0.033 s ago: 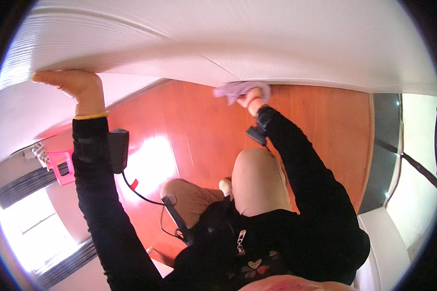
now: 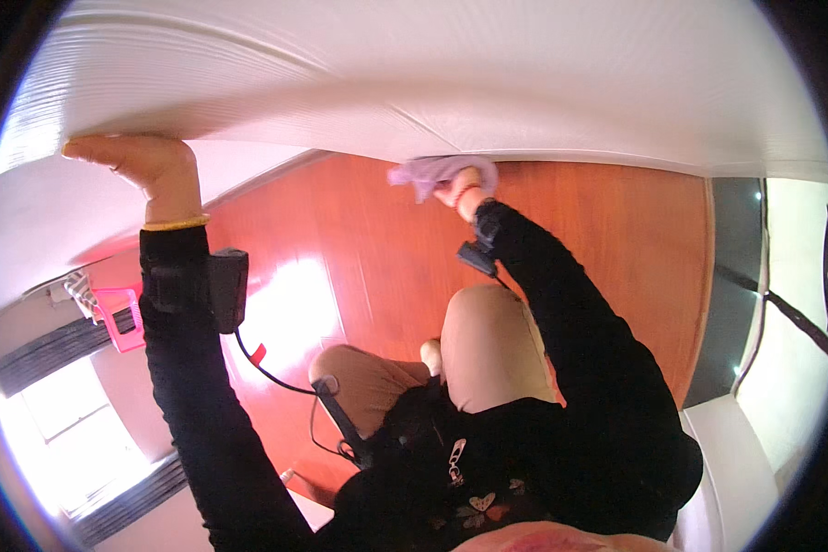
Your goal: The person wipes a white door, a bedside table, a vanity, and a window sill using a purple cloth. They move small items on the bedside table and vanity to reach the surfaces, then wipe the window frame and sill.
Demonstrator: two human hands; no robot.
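Observation:
A large white panel (image 2: 543,74) with grooves, like a door, rises in front of me. My left hand (image 2: 156,170) lies flat against its left part, with the fingers stretched out and nothing held. Low down, near the panel's bottom edge, my right hand (image 2: 458,188) is closed on a light purple cloth (image 2: 428,173). The cloth is bunched and presses against the panel just above the floor. Part of the fingers is hidden by the cloth and smeared by motion.
Reddish wood flooring (image 2: 598,230) lies below, with a dark strip (image 2: 736,276) at its right. A pink plastic stool (image 2: 120,317) stands at the left, near a bright window (image 2: 74,423). A black cable (image 2: 276,375) hangs beside my bent knees (image 2: 492,350).
My right hand has slid a little to the left along the panel's lower edge with the purple cloth. My left hand stays in place on the panel.

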